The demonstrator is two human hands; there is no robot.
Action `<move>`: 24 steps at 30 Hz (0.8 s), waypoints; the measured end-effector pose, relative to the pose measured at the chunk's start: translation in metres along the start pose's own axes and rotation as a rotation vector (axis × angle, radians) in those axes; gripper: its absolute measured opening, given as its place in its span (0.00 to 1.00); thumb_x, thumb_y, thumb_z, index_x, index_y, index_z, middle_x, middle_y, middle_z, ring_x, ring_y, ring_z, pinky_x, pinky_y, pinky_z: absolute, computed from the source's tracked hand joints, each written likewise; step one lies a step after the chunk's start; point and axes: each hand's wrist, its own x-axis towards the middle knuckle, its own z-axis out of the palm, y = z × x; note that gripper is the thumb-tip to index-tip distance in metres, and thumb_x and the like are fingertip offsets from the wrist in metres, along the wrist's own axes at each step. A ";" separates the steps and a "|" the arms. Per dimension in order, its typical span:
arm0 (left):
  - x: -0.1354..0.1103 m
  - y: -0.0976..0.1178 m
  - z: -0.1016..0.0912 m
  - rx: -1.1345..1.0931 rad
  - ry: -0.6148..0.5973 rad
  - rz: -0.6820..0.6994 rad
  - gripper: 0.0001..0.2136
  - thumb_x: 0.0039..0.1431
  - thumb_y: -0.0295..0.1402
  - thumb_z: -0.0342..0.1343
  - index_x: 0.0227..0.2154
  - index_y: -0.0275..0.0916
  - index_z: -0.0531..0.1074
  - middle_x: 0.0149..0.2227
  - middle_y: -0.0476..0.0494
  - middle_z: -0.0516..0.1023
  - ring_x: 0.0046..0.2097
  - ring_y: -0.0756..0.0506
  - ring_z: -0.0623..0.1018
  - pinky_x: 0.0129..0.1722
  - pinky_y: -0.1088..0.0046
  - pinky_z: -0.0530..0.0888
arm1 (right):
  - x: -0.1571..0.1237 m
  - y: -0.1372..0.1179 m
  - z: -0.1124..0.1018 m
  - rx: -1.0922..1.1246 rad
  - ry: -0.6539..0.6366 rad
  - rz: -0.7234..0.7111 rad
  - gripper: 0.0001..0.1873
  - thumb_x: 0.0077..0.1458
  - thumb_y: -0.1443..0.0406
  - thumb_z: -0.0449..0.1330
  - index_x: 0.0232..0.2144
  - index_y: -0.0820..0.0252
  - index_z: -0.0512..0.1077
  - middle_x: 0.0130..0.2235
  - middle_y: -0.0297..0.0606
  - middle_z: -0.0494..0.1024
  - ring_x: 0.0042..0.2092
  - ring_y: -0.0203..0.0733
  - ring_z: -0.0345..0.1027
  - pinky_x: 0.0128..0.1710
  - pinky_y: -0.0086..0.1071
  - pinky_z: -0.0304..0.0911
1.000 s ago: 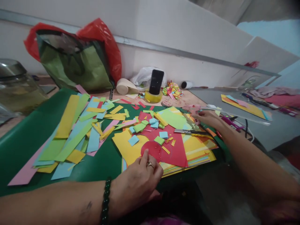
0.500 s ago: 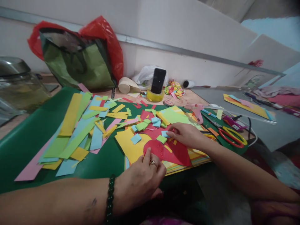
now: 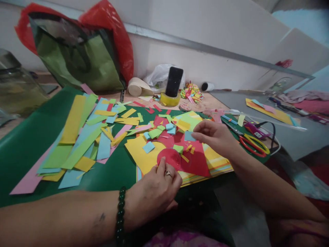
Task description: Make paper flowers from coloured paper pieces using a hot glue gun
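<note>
Counting hands: two, bare; left hand [image 3: 156, 187] low at centre, right hand [image 3: 216, 139] farther off, to the right.
Red disc [image 3: 170, 156]: one; round, plain red, small faint marks near right edge; seen over yellow sheet [image 3: 140, 156] and red sheet [image 3: 199, 163], just nearer than one green square [image 3: 178, 149]; contact beneath unclear.
Left-hand grip: one extended fingertip on disc's near edge, other fingers curled; underside hidden, cannot tell whether pinching. One ring [image 3: 168, 173], one dark green beaded bracelet [image 3: 120, 212].
Right-hand grip: thumb and finger pinching one blue square [image 3: 189, 136] by its right end, above red sheet. Pale blue, small, flat.
Loose blue pieces [image 3: 148, 147]: at least three, left of blue square.
Yellow slivers [image 3: 185, 158]: at least three, on red sheet.
Paper strips [image 3: 73, 130]: many, overlapping, past counting; on green mat [image 3: 113, 178], left.
Scissors [image 3: 253, 144]: one pair, red and yellow handles, right.
Bench [image 3: 202, 107], far side: one phone [image 3: 174, 81], upright at one yellow tape roll [image 3: 170, 100].
</note>
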 end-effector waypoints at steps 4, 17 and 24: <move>-0.001 0.000 0.003 0.029 0.036 0.000 0.32 0.55 0.51 0.59 0.50 0.24 0.68 0.48 0.17 0.75 0.52 0.27 0.77 0.46 0.54 0.76 | -0.026 -0.013 0.014 0.075 -0.165 0.071 0.16 0.49 0.53 0.64 0.26 0.59 0.70 0.24 0.33 0.73 0.24 0.34 0.64 0.24 0.27 0.61; -0.001 0.000 0.004 0.041 0.038 0.021 0.33 0.59 0.50 0.55 0.53 0.21 0.67 0.47 0.18 0.76 0.51 0.30 0.77 0.49 0.55 0.74 | -0.028 0.005 0.034 0.020 -0.227 0.118 0.13 0.49 0.57 0.61 0.21 0.59 0.68 0.21 0.32 0.71 0.22 0.33 0.62 0.20 0.26 0.56; -0.001 -0.001 0.000 0.091 0.040 0.038 0.34 0.59 0.51 0.55 0.52 0.18 0.68 0.46 0.18 0.77 0.50 0.30 0.78 0.49 0.57 0.75 | -0.028 0.006 0.038 -0.022 -0.188 0.103 0.12 0.49 0.60 0.61 0.20 0.59 0.67 0.19 0.31 0.70 0.21 0.32 0.61 0.20 0.25 0.55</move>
